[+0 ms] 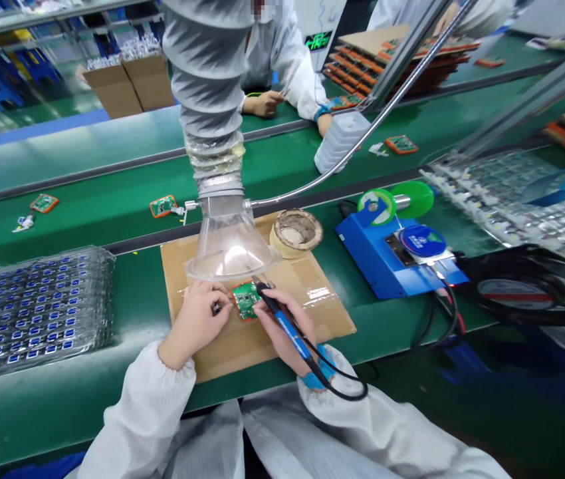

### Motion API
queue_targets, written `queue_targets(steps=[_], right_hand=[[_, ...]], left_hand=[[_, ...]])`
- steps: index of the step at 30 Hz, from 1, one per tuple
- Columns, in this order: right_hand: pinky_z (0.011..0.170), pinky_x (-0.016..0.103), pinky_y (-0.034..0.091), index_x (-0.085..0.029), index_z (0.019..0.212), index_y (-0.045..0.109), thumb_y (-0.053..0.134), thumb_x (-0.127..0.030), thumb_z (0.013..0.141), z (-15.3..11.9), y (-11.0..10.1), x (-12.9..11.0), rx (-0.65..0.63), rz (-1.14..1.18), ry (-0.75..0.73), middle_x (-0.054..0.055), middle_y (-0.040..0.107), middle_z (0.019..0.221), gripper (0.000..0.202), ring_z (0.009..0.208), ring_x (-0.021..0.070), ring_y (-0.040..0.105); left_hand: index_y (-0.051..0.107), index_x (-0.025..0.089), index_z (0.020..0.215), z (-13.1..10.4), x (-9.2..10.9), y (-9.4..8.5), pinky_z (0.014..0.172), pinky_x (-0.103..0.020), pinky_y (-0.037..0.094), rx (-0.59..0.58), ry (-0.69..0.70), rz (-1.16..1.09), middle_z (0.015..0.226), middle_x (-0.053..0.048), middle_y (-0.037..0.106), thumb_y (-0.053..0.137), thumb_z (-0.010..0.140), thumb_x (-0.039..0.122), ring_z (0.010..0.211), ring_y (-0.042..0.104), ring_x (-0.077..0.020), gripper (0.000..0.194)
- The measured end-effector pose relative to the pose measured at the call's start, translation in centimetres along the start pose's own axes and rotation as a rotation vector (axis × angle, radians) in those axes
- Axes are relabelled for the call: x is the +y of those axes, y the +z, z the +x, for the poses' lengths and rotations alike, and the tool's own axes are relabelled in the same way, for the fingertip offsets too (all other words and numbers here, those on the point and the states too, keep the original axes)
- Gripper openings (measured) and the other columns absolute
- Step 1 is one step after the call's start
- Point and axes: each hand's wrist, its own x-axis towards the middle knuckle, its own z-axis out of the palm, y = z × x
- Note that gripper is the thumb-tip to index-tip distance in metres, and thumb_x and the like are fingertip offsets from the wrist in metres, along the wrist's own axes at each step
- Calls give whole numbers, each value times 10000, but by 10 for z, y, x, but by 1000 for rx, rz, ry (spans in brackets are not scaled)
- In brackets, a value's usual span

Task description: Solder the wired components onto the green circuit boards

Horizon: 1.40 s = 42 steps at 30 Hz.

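Observation:
My right hand (285,332) is closed around a soldering iron (286,323) with a blue and black handle, and its cord loops back over my wrist. The tip end points at a green circuit board (245,299) with an orange edge, lying on a cardboard sheet (227,352). Whether the tip touches the board I cannot tell. My left hand (200,318) is at the board's left side, fingers curled, with a small dark part (216,307) tucked in them. A clear fume hood (232,243) hangs just above the board and hides part of the left fingertips.
A round tub (296,233) and a blue solder feeder (397,249) with a green reel stand right of the hood. Clear trays of blue parts (38,306) lie left. Boards sit on the green belt (98,186) behind. Across it, a co-worker's hand (265,104) shows.

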Motion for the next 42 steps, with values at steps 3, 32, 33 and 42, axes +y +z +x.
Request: queue_targets(steps=[3,32,33,42], right_hand=[[892,333,616,-267,1186,700,719,-264,909,-4,-19,4,64,-86,-66,52,778,1088,277,963,206,758],[636,300,554,-246,909,650,661,-236,887,-9,-27,-10,-5,-280,-203,15,727,785,26,687,172,706],[635,298,553,-247,910,649,659,-237,889,-9,-27,-10,-3,-283,-204,13,726,784,25,685,171,706],[645,309,569,-248,911,654,664,-251,884,-9,-27,-7,1,-275,-200,26,749,817,29,712,188,726]], left_hand=[[686,206,706,7,-4,2,949,-436,381,-58,-25,59,953,-17,724,637,890,168,981,605,-225,194],[638,200,616,17,-3,2,795,-336,457,-57,-25,-31,751,-24,675,650,820,129,764,584,-185,216],[636,200,613,17,-3,2,795,-337,457,-54,-26,-32,752,-23,674,652,818,128,764,584,-185,217],[641,203,618,17,-4,2,796,-334,462,-54,-14,-26,770,-28,683,623,822,126,797,596,-194,219]])
